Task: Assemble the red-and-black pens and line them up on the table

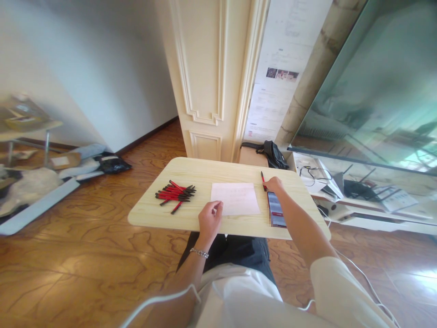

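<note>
My right hand has its fingers closed on a red and black pen near the far right of the small table, and the pen's dark end points away from me. Just below that hand lies a phone, partly behind my forearm. A white sheet of paper lies flat in the middle, with faint writing on it. At the paper's near left corner is my left hand, its fingers curled together; whatever they may hold is hidden. Several red and black pens form a loose pile on the left.
The light wooden table has rounded corners and stands against my front. Beyond it are a cream panelled door and a black bag. A large screen and white cabinet stand right. White cables trail nearby.
</note>
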Demonstrator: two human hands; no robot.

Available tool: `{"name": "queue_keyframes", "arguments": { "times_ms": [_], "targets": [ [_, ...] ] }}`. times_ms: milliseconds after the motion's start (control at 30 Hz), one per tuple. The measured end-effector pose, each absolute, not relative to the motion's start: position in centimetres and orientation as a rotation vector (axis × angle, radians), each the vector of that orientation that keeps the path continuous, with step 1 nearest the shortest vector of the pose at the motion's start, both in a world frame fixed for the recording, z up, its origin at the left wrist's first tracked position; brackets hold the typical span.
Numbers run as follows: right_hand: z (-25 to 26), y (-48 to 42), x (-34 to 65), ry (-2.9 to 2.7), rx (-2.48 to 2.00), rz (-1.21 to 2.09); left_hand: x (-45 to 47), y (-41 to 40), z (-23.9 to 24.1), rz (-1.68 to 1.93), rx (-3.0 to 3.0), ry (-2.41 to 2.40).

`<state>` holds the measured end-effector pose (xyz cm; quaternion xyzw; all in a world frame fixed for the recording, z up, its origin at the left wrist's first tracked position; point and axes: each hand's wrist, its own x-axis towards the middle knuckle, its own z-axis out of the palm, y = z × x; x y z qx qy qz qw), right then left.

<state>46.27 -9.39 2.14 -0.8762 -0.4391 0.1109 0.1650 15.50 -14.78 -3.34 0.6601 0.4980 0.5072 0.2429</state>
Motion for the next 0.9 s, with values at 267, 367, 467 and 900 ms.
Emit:
{"name": "queue_keyframes", "arguments": {
  "times_ms": [267, 367, 467, 900],
  "targets": [
    [2.1, -9.2, 46.2, -1.154, -2.501, 0.296, 14.0, -14.8, -3.1, 1.385, 1.849, 1.384],
    [1.8, -10.2, 44.7, -1.167, -2.336, 0.241, 12.4, -14.4, -3.2, 1.382, 1.901, 1.451],
    [0.8, -12.3, 41.3, -1.231, -2.071, 0.250, 10.2, -13.7, -3.2, 1.388, 1.920, 1.531],
    [-3.1, -18.8, 30.7, -1.240, -1.677, 0.357, 0.3, -5.0, -1.2, 1.074, 2.290, 1.742]
  ]
}}
